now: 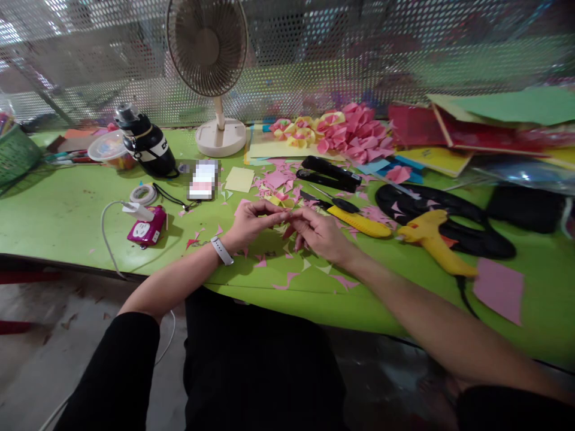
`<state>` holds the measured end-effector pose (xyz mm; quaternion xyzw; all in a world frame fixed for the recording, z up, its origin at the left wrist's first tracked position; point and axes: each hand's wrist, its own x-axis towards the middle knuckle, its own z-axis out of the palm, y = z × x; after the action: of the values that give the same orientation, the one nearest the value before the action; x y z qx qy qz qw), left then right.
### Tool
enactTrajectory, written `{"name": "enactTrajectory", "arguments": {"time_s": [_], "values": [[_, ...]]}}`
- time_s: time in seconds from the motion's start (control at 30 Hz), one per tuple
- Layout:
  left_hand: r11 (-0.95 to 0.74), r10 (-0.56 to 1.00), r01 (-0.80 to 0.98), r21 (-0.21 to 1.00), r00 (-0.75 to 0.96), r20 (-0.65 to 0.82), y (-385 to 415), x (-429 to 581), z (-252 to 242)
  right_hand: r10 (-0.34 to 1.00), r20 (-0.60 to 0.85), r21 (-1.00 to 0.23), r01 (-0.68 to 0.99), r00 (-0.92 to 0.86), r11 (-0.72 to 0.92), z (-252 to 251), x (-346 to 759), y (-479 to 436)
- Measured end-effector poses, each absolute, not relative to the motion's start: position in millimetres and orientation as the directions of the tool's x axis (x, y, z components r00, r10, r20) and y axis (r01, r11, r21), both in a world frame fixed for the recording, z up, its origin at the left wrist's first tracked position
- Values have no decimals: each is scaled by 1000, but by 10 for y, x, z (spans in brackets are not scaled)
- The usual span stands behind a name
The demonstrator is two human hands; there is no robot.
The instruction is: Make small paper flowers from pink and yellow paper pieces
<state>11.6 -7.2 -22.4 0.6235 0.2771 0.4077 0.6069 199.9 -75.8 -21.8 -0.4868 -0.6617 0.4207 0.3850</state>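
A person sits at a green counter (67, 209), a fan (207, 48) at its back edge before a perforated screen (305, 60). Pink and yellow paper flowers (354, 134) lie heaped to the right of the fan. On the right-hand side, a yellow glue gun (433, 242) lies on the counter; nearer the middle, a yellow-handled knife (362, 223) lies just in front of a black stapler (335, 170).

The left hand (251, 221) and right hand (318, 233) meet over the middle of the counter, near its front edge. The step in hand looks like close fingertip work on paper, judging by the cuttings around it; the next move seems to call for a light, steady pinch, with both hands acting together.

The fingers (274, 218) of each hand are drawn narrow, left thumb and forefinger tapering to the spot where the right fingertips come in. Anything between them is too small and too covered to make out, so whether they grip something cannot be told. A pink-and-yellow piece (279, 202) lies just beyond the fingertips, and pink scraps (274, 179) litter the counter behind, beside and in front of the hands.
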Motion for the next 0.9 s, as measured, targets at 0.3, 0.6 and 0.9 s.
{"name": "enactTrajectory", "arguments": {"time_s": [0.3, 0.6, 0.9], "values": [[-58, 858, -200, 978, 491, 151, -73, 101, -153, 958, 99, -925, 331, -268, 188, -226, 2007, -752], [145, 861, -235, 961, 508, -6, 32, 20, -98, 975, 217, -932, 289, -45, 221, -215, 2093, -741], [167, 786, -181, 969, 618, -20, -40, 78, -111, 981, 113, -968, 204, -159, 145, -195, 2019, -754]]}}
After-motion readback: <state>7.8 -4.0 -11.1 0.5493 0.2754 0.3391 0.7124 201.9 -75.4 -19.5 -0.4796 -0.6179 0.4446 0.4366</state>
